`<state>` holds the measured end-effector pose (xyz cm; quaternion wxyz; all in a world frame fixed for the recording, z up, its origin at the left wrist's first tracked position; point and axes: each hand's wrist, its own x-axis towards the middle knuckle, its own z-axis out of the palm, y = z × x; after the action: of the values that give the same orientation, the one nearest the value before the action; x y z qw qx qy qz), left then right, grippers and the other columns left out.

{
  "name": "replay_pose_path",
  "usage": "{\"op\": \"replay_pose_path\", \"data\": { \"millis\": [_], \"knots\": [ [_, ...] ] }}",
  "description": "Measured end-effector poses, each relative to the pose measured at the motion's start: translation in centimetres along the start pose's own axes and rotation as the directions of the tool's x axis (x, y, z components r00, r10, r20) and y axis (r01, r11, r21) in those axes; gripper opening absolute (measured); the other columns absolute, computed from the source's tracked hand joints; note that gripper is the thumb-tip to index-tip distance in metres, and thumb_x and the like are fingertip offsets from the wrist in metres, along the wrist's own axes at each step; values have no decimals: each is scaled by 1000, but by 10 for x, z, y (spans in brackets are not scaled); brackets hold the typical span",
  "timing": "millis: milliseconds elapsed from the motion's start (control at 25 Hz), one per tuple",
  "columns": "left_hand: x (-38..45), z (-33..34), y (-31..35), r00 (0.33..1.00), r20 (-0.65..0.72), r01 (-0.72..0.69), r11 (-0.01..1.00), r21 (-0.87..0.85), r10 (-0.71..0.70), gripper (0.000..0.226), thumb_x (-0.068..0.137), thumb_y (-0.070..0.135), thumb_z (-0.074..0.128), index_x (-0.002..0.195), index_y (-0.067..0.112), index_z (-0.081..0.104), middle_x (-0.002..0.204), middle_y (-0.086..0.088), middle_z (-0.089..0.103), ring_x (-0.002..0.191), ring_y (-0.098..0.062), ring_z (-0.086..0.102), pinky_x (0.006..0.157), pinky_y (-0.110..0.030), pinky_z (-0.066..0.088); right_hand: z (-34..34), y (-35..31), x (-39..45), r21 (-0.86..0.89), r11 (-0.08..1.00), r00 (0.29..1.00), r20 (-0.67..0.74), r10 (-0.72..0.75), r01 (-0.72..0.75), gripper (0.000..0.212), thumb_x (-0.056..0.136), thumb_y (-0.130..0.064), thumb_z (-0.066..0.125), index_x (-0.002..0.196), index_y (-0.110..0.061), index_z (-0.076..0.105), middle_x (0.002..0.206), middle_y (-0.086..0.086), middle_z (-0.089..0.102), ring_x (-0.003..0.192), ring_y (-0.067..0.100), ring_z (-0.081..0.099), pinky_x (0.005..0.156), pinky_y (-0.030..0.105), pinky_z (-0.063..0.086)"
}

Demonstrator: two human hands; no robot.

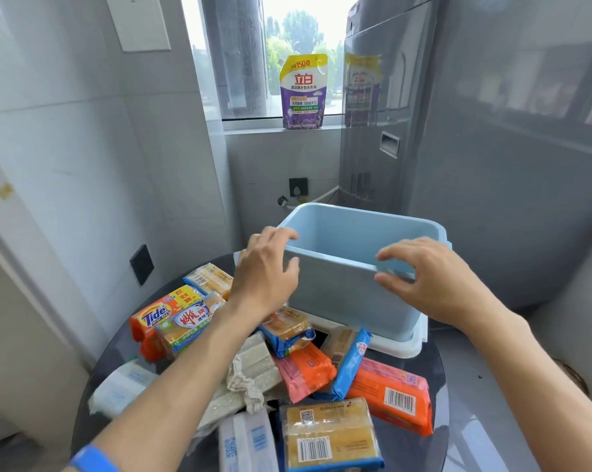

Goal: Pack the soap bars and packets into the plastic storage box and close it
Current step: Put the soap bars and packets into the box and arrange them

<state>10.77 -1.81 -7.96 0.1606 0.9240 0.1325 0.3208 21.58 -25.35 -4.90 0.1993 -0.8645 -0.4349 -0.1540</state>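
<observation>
A light blue plastic storage box (342,294) stands open at the far side of a round dark table (437,362), resting on its white lid (403,349). My left hand (264,270) grips the box's near left rim corner. My right hand (427,277) pinches the near rim toward the right. Several wrapped soap bars and packets lie heaped in front of the box: an orange Tide packet (161,315), an orange bar with a barcode (393,396), a blue packet (351,362), a yellow soap pack (328,434). The inside of the box that shows holds nothing.
A grey washing machine (475,148) stands right behind the box. A purple detergent pouch (303,92) sits on the window sill. Tiled wall with a dark socket (141,264) runs along the left. A blue wristband (93,459) is on my left arm.
</observation>
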Motion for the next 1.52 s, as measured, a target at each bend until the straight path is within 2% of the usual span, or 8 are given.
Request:
{"op": "replay_pose_path", "data": {
  "millis": [120, 360, 760, 1080, 1240, 1360, 1440, 1520],
  "knots": [
    [-26, 5, 8, 996, 13, 79, 945, 317, -87, 20, 84, 36, 56, 98, 22, 59, 103, -1, 58, 96, -26, 54, 80, -41, 43, 3, -23, -6, 20, 989, 968, -209, -142, 149, 10, 83, -16, 65, 86, -23, 72, 81, -8, 73, 74, 23, 66, 62, 32, 51],
    [-46, 17, 8, 758, 618, 53, 965, 258, -207, 43, 76, 67, 58, 106, 36, 63, 114, 2, 60, 109, -25, 54, 85, -45, 48, 63, -39, -27, -68, 972, 842, 515, -159, 225, 55, 80, -6, 55, 123, -40, 55, 121, -14, 60, 103, 20, 63, 73, 36, 54],
    [-50, 19, 5, 922, 347, 12, 909, 416, -171, 41, 74, 35, 72, 106, 24, 47, 100, -3, 65, 89, -30, 66, 62, -35, 42, 99, -23, -42, -43, 928, 849, 421, -319, 371, 57, 82, -14, 48, 129, -46, 54, 136, -27, 54, 104, 15, 65, 63, 32, 51],
    [-21, -59, -30, 886, 224, 444, 882, -155, -407, 36, 48, 43, 72, 68, 20, 53, 70, 2, 69, 69, -18, 65, 56, -30, 46, 93, -22, -45, -31, 919, 831, 438, -342, 394, 61, 89, -8, 43, 136, -46, 44, 147, -27, 42, 113, 18, 59, 72, 35, 53],
    [-15, -85, -34, 867, 171, 478, 686, -548, -468, 33, 58, 25, 78, 64, 18, 46, 60, 5, 64, 59, -13, 67, 44, -28, 46, 72, -53, -40, 56, 988, 941, 301, -153, 143, 36, 87, -25, 44, 113, -40, 62, 107, -15, 72, 95, 20, 66, 68, 33, 51],
    [-10, -89, -26, 809, 276, 480, 313, -820, -519, 19, 74, 9, 73, 73, 13, 55, 71, -9, 65, 58, -17, 69, 45, -28, 52, 68, -88, -34, 82, 993, 969, 239, 66, -88, 49, 83, -67, 34, 93, -28, 64, 82, -5, 72, 80, 23, 65, 66, 35, 50],
    [-12, -87, -14, 788, 448, 494, 0, -869, -422, 24, 74, 5, 68, 97, 3, 62, 88, -17, 70, 68, -22, 71, 53, -33, 59, 82, -111, -37, -7, 999, 931, 363, 43, -43, 63, 76, -80, 35, 95, -26, 60, 87, -1, 70, 85, 27, 63, 78, 39, 49],
    [-14, -82, -6, 780, 531, 523, -121, -844, -331, 47, 70, 3, 64, 117, 0, 59, 101, -20, 71, 78, -27, 72, 63, -41, 62, 97, -128, -41, -131, 991, 883, 461, 85, -27, 67, 75, -72, 48, 112, -17, 55, 106, 10, 66, 105, 33, 57, 93, 47, 40]
  ]
}}
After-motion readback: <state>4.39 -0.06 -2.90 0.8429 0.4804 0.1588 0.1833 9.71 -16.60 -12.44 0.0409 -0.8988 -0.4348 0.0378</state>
